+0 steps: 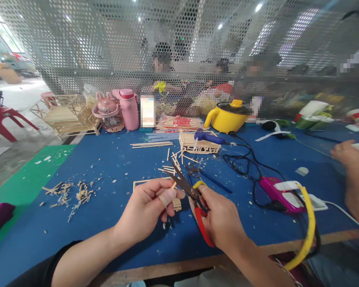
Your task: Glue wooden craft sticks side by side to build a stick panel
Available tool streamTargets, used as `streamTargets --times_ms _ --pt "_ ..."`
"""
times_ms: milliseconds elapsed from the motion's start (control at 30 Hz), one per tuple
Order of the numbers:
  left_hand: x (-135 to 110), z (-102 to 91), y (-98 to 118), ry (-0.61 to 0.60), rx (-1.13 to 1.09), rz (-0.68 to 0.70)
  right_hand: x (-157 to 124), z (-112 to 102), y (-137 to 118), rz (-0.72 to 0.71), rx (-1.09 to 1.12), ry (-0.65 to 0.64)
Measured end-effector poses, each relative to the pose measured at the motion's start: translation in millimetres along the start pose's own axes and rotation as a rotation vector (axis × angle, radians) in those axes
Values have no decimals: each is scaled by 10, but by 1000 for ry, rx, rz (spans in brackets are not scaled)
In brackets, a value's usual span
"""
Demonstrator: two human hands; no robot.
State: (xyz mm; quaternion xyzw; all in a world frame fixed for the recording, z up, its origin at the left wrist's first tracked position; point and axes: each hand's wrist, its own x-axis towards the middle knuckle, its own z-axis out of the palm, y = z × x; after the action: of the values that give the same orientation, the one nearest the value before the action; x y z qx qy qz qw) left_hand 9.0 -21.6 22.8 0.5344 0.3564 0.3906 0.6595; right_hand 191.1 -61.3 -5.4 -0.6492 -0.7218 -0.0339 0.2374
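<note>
My left hand (155,197) pinches a thin wooden stick (174,185) between thumb and fingers, its end showing close to the scissor blades. A pale band wraps the thumb. In my right hand (224,215) are scissors (193,192) with one red and one yellow handle; their blades stand apart, pointing up and left toward the stick. Under my left hand lies a small wooden stick frame (137,182), mostly hidden, along with a row of short sticks (177,204). Just beyond the scissors rest blue-handled pliers (215,180). Loose sticks (176,161) are scattered past the blades.
A blue glue gun (209,137) leans on a small stick-built model (187,143). Its cord runs to a purple power strip (283,195). Offcuts (83,193) lie at left. A yellow pot (229,116) and pink bottle (130,111) stand behind. Another person's hand (347,153) is at right.
</note>
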Motion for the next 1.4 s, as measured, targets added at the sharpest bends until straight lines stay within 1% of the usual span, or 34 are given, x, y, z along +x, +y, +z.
streamTargets --times_ms 67,100,133,200,233,300,400,500,700,867,967,1033,1100,1200,1233,1300,1333,1400 --pt "21 -53 45 -44 121 32 -11 7 47 60 5 -45" --pt "41 -94 65 -71 243 72 -13 -2 96 94 -5 -59" --pt "68 -145 80 -94 413 135 -11 -22 161 131 -25 -70" --pt "140 -260 92 -110 777 285 -4 -96 333 210 -98 -91" --pt "184 -317 88 -113 925 345 2 -146 429 249 -147 -107" --pt "274 -405 64 -134 1089 384 20 -256 620 309 -238 -145" --pt "382 -445 4 -201 1156 353 74 -386 858 354 -308 -210" --pt "431 -402 -53 -255 1191 320 164 -426 1043 354 -321 -273" --pt "445 -329 -94 -293 1188 248 372 -322 1347 289 -306 -389" --pt "454 -322 -78 -227 1174 185 477 -207 1448 200 -351 -416" --pt "466 -320 -75 -237 1163 170 477 -211 1420 189 -422 -412" --pt "471 -315 -70 -250 1153 167 464 -276 1341 190 -462 -395" --pt "461 -321 -45 -247 1144 169 455 -373 1187 186 -483 -365" --pt "396 -417 39 -191 1133 190 473 -469 808 126 -442 -314" --pt "358 -484 69 -144 1130 200 488 -464 660 74 -383 -302" --pt "264 -668 103 -2 1116 211 524 -391 384 -97 -61 -326" --pt "210 -775 98 92 1093 210 543 -327 271 -151 48 -342" --pt "96 -978 39 250 1026 166 574 -174 120 -208 192 -315"
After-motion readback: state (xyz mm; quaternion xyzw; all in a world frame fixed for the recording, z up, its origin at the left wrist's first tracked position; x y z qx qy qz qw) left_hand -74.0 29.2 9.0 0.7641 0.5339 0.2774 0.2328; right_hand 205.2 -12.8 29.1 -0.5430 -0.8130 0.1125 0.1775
